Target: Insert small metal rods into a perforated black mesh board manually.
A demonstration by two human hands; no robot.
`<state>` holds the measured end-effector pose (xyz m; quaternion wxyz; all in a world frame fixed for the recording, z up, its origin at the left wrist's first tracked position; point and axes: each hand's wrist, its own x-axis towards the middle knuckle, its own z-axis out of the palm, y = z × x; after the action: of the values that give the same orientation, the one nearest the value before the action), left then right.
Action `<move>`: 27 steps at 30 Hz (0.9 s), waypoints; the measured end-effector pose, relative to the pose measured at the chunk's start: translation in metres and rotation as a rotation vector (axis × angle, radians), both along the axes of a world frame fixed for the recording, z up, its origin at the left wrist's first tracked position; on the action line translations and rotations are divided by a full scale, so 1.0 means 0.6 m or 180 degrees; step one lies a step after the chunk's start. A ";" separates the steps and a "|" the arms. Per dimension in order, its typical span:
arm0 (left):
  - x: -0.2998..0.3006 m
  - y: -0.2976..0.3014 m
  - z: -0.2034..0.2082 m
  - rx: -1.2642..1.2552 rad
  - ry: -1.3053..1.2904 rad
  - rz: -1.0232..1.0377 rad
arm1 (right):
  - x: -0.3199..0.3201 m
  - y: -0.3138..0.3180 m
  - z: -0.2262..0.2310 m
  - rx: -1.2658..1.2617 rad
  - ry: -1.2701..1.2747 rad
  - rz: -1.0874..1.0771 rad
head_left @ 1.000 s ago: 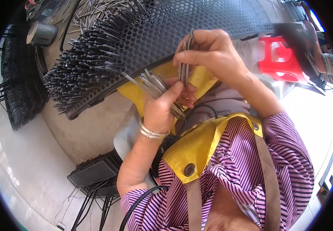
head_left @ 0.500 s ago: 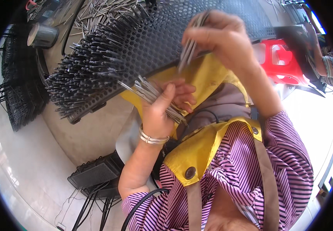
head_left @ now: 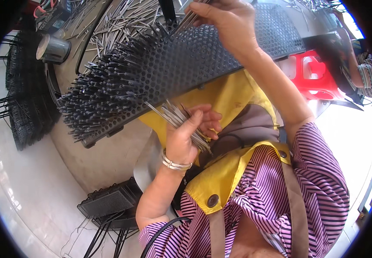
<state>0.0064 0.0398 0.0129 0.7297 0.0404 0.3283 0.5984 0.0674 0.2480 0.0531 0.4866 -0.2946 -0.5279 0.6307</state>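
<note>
Holding a bunch of thin gray sticks (head_left: 177, 118) in the left hand (head_left: 188, 129), on the near side of a big black board with holes (head_left: 259, 36). Pressing the bunch under the thumb, with the other fingers curled and a little apart on the right. One stick poking out past the rest toward the far left.

Reaching far over the board with the right hand (head_left: 234, 21), partly cut off at the far edge of the view. Pinching a few more gray sticks (head_left: 189, 18) there, with thumb and fingers close together. Pointing those sticks down and to the left, close to the dark sticks (head_left: 108, 90) crowded upright on the left part of the board. Too blurry to tell tips in the holes from tips above them.

Beyond the board, a messy pile of loose sticks (head_left: 128, 23). Far left, a round metal can (head_left: 54, 48). To the right, a red stool (head_left: 317, 77) and another person's striped sleeve (head_left: 366, 74). On the near left, a black mesh box (head_left: 108, 204). Around the near side, a yellow and brown apron (head_left: 224, 170) over a striped shirt (head_left: 319, 159). On the left wrist, shiny bracelets (head_left: 175, 164).
</note>
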 end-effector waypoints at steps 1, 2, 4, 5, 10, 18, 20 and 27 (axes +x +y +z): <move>0.000 0.001 -0.001 -0.0013 -0.0032 -0.0004 | -0.003 0.003 -0.004 0.0099 0.0006 -0.0018; 0.001 0.001 -0.001 -0.0036 -0.0066 0.0003 | -0.004 0.005 -0.007 0.0103 0.0007 -0.0014; 0.002 0.001 0.002 -0.0043 -0.0077 0.0017 | -0.006 0.008 -0.010 0.0313 -0.0365 -0.0060; 0.001 0.000 0.002 -0.0056 -0.0086 0.0031 | -0.008 0.007 -0.010 0.0317 -0.0360 -0.0054; 0.002 0.003 0.001 -0.0071 -0.0110 0.0012 | -0.012 0.008 -0.014 0.0502 -0.0507 -0.0054; 0.002 0.000 -0.001 -0.0041 -0.0144 0.0034 | -0.024 0.002 -0.014 0.1064 -0.0565 0.0216; 0.002 0.000 -0.002 -0.0031 -0.0120 0.0032 | -0.025 0.004 -0.014 0.1215 -0.0619 0.0357; 0.002 0.000 0.003 -0.0118 -0.0105 0.0042 | -0.031 0.000 0.004 0.1869 -0.1213 0.0537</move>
<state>0.0077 0.0400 0.0146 0.7317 0.0148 0.3275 0.5976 0.0487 0.2480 0.0556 0.3896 -0.2100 -0.7903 0.4239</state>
